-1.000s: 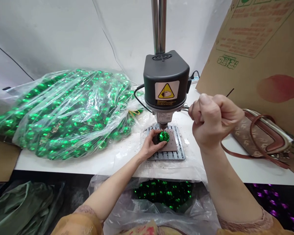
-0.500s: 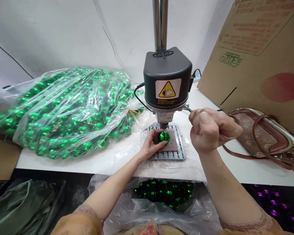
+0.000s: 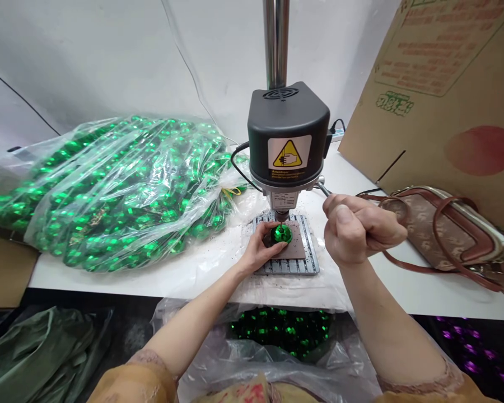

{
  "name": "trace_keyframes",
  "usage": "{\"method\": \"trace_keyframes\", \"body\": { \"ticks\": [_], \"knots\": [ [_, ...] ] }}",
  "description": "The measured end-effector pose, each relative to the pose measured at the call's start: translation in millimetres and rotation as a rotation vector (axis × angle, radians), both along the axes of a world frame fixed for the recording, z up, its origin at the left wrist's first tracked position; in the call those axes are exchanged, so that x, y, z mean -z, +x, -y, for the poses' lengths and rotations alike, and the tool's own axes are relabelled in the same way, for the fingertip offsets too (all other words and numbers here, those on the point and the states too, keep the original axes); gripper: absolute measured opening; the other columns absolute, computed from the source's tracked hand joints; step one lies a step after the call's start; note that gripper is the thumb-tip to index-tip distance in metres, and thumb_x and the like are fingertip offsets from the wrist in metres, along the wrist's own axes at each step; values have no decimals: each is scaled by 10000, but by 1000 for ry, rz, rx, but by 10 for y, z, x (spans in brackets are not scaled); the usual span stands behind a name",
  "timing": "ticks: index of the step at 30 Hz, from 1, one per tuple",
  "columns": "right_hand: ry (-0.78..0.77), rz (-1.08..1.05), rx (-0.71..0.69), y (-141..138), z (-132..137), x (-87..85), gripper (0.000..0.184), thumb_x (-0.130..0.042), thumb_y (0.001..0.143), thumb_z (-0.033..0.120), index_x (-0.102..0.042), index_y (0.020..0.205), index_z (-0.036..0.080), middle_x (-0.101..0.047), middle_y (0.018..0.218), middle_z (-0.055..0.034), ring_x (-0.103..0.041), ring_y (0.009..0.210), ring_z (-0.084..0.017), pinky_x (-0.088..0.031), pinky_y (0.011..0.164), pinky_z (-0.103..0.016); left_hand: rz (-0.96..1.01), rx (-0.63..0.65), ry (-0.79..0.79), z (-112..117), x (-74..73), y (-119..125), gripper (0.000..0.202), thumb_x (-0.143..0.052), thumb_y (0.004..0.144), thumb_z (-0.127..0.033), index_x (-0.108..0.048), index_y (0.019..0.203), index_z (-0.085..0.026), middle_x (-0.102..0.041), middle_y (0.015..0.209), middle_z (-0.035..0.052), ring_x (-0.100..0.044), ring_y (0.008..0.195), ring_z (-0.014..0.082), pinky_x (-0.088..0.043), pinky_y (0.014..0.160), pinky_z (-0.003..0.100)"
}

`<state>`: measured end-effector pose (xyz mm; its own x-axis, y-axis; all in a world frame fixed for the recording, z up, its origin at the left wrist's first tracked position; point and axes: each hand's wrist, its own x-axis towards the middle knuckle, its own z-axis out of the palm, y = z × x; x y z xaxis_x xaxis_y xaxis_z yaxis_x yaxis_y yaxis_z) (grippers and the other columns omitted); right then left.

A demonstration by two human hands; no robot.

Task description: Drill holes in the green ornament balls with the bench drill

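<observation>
A shiny green faceted ball (image 3: 283,234) rests on a brown board (image 3: 296,248) over the slotted metal base (image 3: 313,263) of a small drill press (image 3: 289,134). My left hand (image 3: 262,246) grips the ball from its left side, thumb in front and fingers behind. Right above, the drill chuck (image 3: 281,215) points down, its bit reaching the top of the ball. On the press's right side, my right hand (image 3: 357,226) is closed in a fist around the feed lever (image 3: 324,189); most of the lever's end is hidden in the fist.
A clear bag (image 3: 143,196) of green balls fills the table's left. An open plastic bag (image 3: 281,330) with green balls sits below the front edge. At right are a brown handbag (image 3: 453,224) and a large cardboard box (image 3: 445,101). Dark crumbs litter the base.
My right hand has shifted slightly left and down with the lever, showing more of its shaft. My left hand and the ball stay in place.
</observation>
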<state>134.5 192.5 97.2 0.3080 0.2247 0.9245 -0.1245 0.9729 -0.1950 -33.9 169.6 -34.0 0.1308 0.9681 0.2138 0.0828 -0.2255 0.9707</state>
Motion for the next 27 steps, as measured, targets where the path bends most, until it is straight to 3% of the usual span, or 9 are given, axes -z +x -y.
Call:
{"method": "trace_keyframes", "body": {
  "ticks": [6,12,14,16,17,21,23,25,27],
  "knots": [
    [-5,-1,29,-13,47,40,455,-551,793,65,-189,537,170,-229,491,69,-249,409,-22,-261,438,-241,-13,-13,11,6,3,6,504,-792,772,-333,-540,1186,-193,-636,1267,121,-599,1224,269,-449,1083,445],
    [-442,-67,-10,-37,51,-538,452,-600,824,138,-307,484,190,-293,424,69,-305,390,-38,-213,417,-253,-112,-130,68,58,-123,51,442,-776,771,-341,-562,1130,-197,-665,1152,89,-641,1104,231,-506,974,395],
    [-528,-60,-43,-35,15,-709,436,-608,818,150,-340,477,197,-313,403,74,-295,382,-37,-209,413,-255,-198,-252,119,181,-192,70,401,-774,760,-356,-565,1063,-199,-667,1080,73,-650,1033,223,-520,913,382],
    [-560,-59,-70,-29,-19,-793,420,-616,808,160,-364,475,202,-341,393,75,-288,374,-40,-215,406,-261,-296,-271,180,392,-259,88,385,-770,752,-380,-553,1017,-204,-661,1020,60,-651,963,216,-528,843,366],
    [-560,-58,-76,-27,-31,-804,415,-618,807,166,-369,477,203,-354,395,75,-290,374,-43,-219,406,-265,-350,-199,220,523,-288,96,389,-769,749,-400,-550,1006,-209,-660,998,56,-651,930,213,-530,807,357],
    [-522,-45,-70,-27,-37,-766,415,-613,821,174,-361,493,202,-371,409,76,-307,377,-44,-223,409,-267,-650,327,470,1009,-353,93,440,-779,725,-518,-585,1004,-239,-692,921,50,-647,801,225,-513,684,363],
    [-515,-33,-64,-30,-26,-750,415,-596,834,161,-353,499,195,-371,411,79,-313,374,-36,-226,408,-255,-754,437,528,1109,-358,28,474,-787,710,-558,-606,1035,-265,-707,922,48,-651,811,232,-517,705,370],
    [-513,-24,-60,-32,-17,-746,412,-576,847,151,-344,509,189,-372,417,83,-320,373,-27,-231,407,-242,-757,364,513,1067,-355,-113,462,-750,750,-575,-608,1075,-279,-713,943,40,-659,852,219,-529,753,348],
    [-511,-22,-58,-33,-10,-746,411,-570,854,156,-339,515,188,-367,420,85,-329,374,-25,-231,403,-238,-797,56,456,905,-352,-337,367,-654,849,-556,-614,1047,-250,-703,908,42,-658,832,201,-529,746,325]
  ]
}}
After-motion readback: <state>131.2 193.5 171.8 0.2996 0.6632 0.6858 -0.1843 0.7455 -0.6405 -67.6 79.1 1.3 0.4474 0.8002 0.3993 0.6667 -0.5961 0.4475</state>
